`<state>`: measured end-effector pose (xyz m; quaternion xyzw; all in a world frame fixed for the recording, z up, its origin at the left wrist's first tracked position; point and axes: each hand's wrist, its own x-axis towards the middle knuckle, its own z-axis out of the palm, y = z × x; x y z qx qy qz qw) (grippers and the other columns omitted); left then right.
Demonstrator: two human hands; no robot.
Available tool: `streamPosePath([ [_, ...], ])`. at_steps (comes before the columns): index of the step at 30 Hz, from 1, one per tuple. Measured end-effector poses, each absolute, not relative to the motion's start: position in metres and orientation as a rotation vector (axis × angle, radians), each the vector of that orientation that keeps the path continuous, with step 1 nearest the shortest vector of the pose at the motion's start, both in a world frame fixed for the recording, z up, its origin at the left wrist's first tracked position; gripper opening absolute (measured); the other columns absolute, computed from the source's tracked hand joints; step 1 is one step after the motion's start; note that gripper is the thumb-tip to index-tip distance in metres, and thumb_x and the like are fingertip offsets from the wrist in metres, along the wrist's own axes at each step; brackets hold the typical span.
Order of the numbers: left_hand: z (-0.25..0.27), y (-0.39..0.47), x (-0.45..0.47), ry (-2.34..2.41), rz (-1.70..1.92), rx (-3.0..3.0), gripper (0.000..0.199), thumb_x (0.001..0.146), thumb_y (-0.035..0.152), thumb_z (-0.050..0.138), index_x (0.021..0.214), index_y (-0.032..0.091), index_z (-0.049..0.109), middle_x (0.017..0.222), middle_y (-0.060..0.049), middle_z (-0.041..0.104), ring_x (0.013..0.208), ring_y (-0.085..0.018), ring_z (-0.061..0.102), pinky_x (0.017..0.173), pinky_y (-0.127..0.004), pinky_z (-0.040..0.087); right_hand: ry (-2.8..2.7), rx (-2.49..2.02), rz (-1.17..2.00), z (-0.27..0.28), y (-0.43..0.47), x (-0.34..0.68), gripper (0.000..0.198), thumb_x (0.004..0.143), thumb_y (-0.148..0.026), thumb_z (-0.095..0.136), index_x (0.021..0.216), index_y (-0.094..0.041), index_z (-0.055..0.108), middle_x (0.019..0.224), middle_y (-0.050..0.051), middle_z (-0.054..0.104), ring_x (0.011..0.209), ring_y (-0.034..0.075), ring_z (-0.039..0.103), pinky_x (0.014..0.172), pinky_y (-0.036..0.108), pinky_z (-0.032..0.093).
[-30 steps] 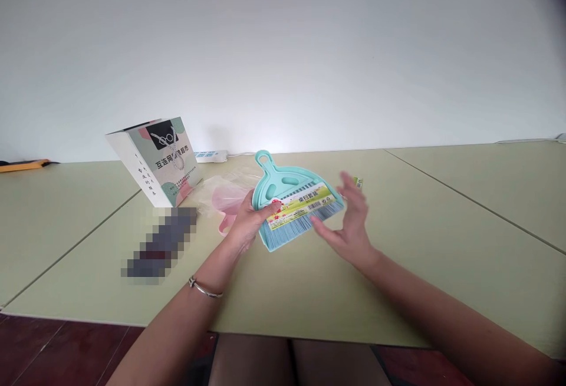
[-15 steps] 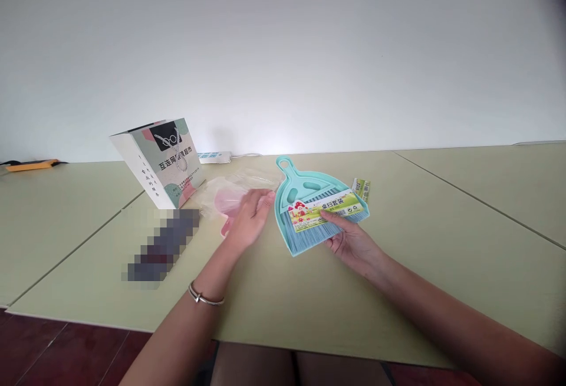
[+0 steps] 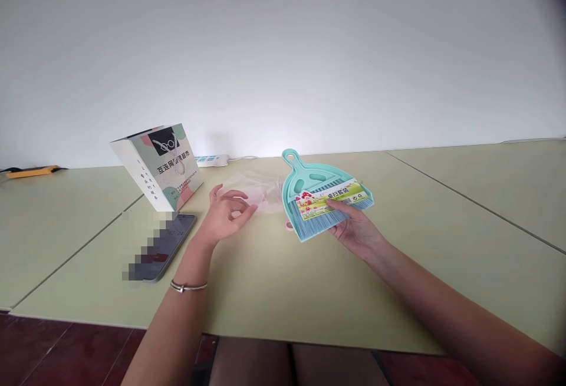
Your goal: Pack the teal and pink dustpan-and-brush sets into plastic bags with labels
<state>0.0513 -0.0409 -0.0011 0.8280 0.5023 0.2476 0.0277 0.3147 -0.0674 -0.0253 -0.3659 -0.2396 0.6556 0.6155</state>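
Observation:
My right hand (image 3: 356, 230) grips the lower edge of a mint-green dustpan (image 3: 325, 172), thumb on the front and fingers behind. A small brush with blue bristles (image 3: 325, 224) sits inside the pan, under a printed label (image 3: 329, 198) with a red mushroom picture. The pan is held tilted, handle upward, above the table. My left hand (image 3: 227, 216) has its fingers apart and slightly curled, with nothing in them. Just behind it lies a crumpled clear plastic bag (image 3: 250, 182) with something pink showing. A pink loop (image 3: 289, 226) peeks out from behind the pan's left edge.
A paper gift bag (image 3: 163, 165) with a rope handle leans at the left. In front of it lies a phone (image 3: 170, 250), partly pixelated. A white power strip (image 3: 212, 161) rests by the wall, and an orange object (image 3: 33, 172) is at the far left.
My left hand has moved left, away from the dustpan, and its fingers have spread. The pink item behind the bag now shows by the pan's edge. The dustpan has shifted slightly right and up.

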Motion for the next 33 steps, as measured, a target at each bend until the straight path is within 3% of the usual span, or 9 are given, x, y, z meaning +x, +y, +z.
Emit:
streamPosePath([
  [3,0.006,-0.042,0.040,1.507,0.828,2.469,0.044,0.083,0.044,0.044,0.049,0.022,0.061,0.068,-0.001,0.071,0.093,-0.020,0.064,0.105,-0.047,0.022,-0.554,-0.853,1.476,-0.024,-0.064,0.322,0.029,0.074,-0.009,0.064,0.099,-0.024,0.064,0.097,-0.002,0.072,0.082,0.014,0.069,0.060,0.020,0.058],
  [7,0.010,-0.040,0.032,1.677,1.088,2.402,0.047,0.085,0.042,0.040,0.046,0.021,0.056,0.060,-0.004,0.067,0.077,-0.020,0.064,0.082,-0.035,0.042,-0.611,-0.877,1.470,-0.024,-0.059,0.329,0.028,0.074,-0.010,0.064,0.099,-0.024,0.064,0.103,-0.001,0.071,0.086,0.015,0.068,0.061,0.020,0.058],
  [10,0.009,-0.046,0.047,1.982,1.175,2.398,0.044,0.085,0.044,0.041,0.051,0.019,0.053,0.061,-0.005,0.064,0.075,-0.022,0.062,0.081,-0.038,0.041,-0.627,-0.902,1.473,-0.026,-0.058,0.330,0.025,0.075,-0.010,0.063,0.097,-0.022,0.065,0.099,-0.001,0.072,0.081,0.014,0.069,0.060,0.020,0.058],
  [14,-0.003,-0.057,0.085,2.052,0.709,2.674,0.028,0.077,0.045,0.054,0.082,0.018,0.061,0.092,-0.010,0.065,0.092,-0.029,0.058,0.085,-0.047,0.038,-0.677,-0.967,1.511,-0.028,-0.058,0.328,0.019,0.076,-0.011,0.063,0.093,-0.020,0.065,0.089,0.000,0.073,0.071,0.012,0.069,0.056,0.019,0.057],
  [16,-0.008,-0.059,0.095,2.106,0.502,2.751,0.019,0.076,0.031,0.056,0.087,0.017,0.062,0.099,-0.013,0.064,0.094,-0.031,0.057,0.081,-0.046,0.040,-0.709,-0.976,1.530,-0.028,-0.058,0.329,0.019,0.076,-0.012,0.064,0.093,-0.019,0.065,0.090,0.001,0.074,0.072,0.013,0.070,0.057,0.020,0.057],
  [19,-0.011,-0.058,0.090,2.209,0.342,2.740,0.016,0.076,0.012,0.048,0.077,0.018,0.064,0.090,-0.013,0.065,0.087,-0.030,0.059,0.071,-0.042,0.042,-0.745,-0.974,1.580,-0.028,-0.058,0.333,0.023,0.074,-0.011,0.065,0.095,-0.018,0.065,0.093,0.003,0.074,0.078,0.016,0.070,0.062,0.024,0.059],
  [22,-0.008,-0.056,0.080,2.322,0.491,2.666,0.024,0.079,0.010,0.042,0.073,0.019,0.063,0.080,-0.011,0.066,0.079,-0.027,0.060,0.064,-0.037,0.041,-0.822,-0.972,1.695,-0.028,-0.059,0.337,0.023,0.072,-0.011,0.066,0.095,-0.016,0.066,0.091,0.006,0.074,0.079,0.019,0.071,0.068,0.028,0.059],
  [27,-0.002,-0.058,0.082,2.347,0.832,2.654,0.021,0.086,0.015,0.039,0.082,0.019,0.060,0.081,-0.008,0.064,0.076,-0.023,0.059,0.062,-0.033,0.040,-0.970,-1.014,1.858,-0.029,-0.066,0.331,0.027,0.072,-0.014,0.067,0.099,-0.013,0.065,0.092,0.009,0.074,0.080,0.022,0.071,0.073,0.032,0.059],
  [33,-0.009,-0.059,0.094,1.755,0.965,3.019,0.022,0.091,0.017,0.038,0.086,0.017,0.060,0.081,-0.006,0.064,0.074,-0.019,0.059,0.065,-0.031,0.041,-0.912,-0.895,1.856,-0.035,-0.069,0.314,0.025,0.074,-0.015,0.068,0.099,-0.014,0.066,0.099,0.007,0.073,0.087,0.019,0.070,0.078,0.028,0.058],
])
